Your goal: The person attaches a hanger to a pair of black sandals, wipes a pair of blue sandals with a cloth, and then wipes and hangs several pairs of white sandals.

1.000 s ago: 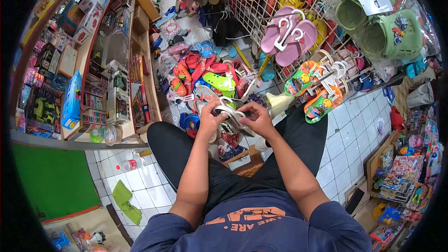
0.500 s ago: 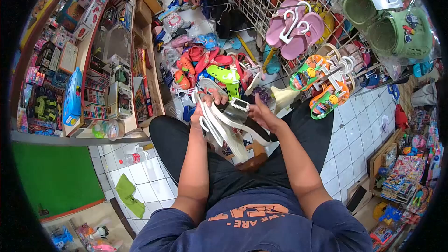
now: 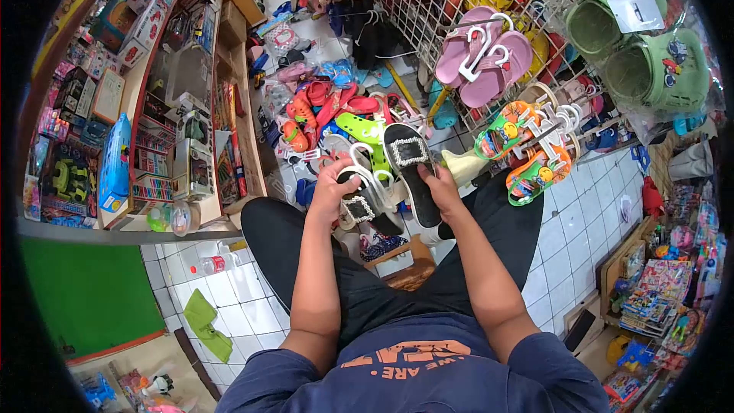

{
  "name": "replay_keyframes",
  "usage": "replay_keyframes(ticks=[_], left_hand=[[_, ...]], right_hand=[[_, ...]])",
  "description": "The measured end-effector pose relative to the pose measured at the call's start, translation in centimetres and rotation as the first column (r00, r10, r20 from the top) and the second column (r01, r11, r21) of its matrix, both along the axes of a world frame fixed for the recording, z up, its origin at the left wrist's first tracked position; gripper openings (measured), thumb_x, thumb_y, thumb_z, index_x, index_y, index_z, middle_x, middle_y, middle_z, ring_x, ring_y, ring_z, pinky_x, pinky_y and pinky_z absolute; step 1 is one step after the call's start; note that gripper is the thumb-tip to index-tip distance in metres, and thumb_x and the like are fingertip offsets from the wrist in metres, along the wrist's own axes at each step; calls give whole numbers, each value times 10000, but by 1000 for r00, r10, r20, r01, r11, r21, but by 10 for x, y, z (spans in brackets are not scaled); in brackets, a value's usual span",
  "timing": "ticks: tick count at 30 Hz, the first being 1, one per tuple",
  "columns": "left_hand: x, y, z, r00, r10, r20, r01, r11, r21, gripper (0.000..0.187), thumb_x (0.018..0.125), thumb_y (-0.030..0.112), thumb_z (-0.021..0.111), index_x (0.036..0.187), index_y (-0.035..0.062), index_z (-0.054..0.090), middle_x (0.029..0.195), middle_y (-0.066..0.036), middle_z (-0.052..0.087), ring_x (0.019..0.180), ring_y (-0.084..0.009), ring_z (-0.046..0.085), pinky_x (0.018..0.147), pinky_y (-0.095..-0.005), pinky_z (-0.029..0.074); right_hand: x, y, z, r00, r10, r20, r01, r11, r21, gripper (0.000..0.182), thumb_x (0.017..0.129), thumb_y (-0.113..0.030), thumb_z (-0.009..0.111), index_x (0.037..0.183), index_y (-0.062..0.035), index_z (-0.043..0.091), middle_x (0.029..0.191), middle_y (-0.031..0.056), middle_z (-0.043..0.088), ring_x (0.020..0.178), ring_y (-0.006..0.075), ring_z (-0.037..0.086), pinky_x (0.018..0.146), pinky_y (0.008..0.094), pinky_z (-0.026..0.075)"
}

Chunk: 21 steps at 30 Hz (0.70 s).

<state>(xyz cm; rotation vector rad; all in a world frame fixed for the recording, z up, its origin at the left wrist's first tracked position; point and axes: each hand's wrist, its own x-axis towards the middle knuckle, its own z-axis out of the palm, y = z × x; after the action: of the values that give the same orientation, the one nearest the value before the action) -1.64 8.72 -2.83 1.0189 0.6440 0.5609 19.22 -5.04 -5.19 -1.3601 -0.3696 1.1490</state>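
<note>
My left hand point(image 3: 330, 190) is closed around a black sandal point(image 3: 375, 219) with a jewelled buckle, held tilted above my lap. A white plastic hanger point(image 3: 359, 159) sticks up by its fingers. In my right hand point(image 3: 441, 190) is the matching black slide sandal point(image 3: 419, 193), nearly upright, its sparkling square buckle facing me and the thumb pressed on the footbed. The two sandals are apart. Just beyond them lies a lime-green clog point(image 3: 358, 127) on a heap of red shoes point(image 3: 336, 99).
A wire rack point(image 3: 417, 11) at the upper right carries pink slippers point(image 3: 483, 69), orange-green sandals point(image 3: 539, 168) and bagged green clogs point(image 3: 657, 69). Toy shelves point(image 3: 164, 53) line the left. A small wooden stool point(image 3: 417, 264) sits between my legs. A bottle point(image 3: 212, 264) lies on the tiles.
The two sandals, held close together before, are now separated, one per hand. My right hand has taken hold of one and turned it upright, buckle toward me.
</note>
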Motion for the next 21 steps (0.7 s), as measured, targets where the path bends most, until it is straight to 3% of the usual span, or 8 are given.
replay_keyframes(ticks=[2,8,12,16,21], left_hand=[[4,-4,7,995,-24,-96,27,999,25,271,796,72,728,1046,19,637,900,-12,658,795,-88,610,744,-250,487],[8,-4,11,966,-138,-220,147,989,22,221,837,153,725,1008,32,654,902,9,642,800,-72,582,746,-245,473],[12,-6,19,907,-89,-412,191,958,213,206,846,171,719,997,36,679,901,5,656,815,-68,570,760,-248,467],[15,-6,16,895,-28,-445,165,948,273,197,851,160,711,999,32,693,881,-1,664,806,-68,572,747,-249,470],[18,-8,10,918,-9,-397,95,976,198,202,851,152,711,1005,22,698,850,3,668,765,-68,575,699,-245,474]], right_hand=[[1,0,-4,988,61,139,-62,998,2,303,938,-270,608,1101,-17,636,982,19,650,860,82,555,776,256,442],[-1,0,-9,991,117,69,-114,992,-46,300,935,-277,613,1089,-21,641,941,4,642,856,73,537,776,248,428],[-2,1,-12,989,109,98,-106,994,-42,297,934,-276,612,1089,-24,641,930,-1,637,847,72,528,768,249,425],[-3,5,-19,989,61,138,-55,997,-45,273,938,-268,606,1045,-19,638,914,-11,626,830,68,508,760,246,414],[-10,6,-16,986,14,166,-11,1000,-16,252,943,-257,596,1015,-18,631,892,-14,614,814,65,492,754,245,408]])
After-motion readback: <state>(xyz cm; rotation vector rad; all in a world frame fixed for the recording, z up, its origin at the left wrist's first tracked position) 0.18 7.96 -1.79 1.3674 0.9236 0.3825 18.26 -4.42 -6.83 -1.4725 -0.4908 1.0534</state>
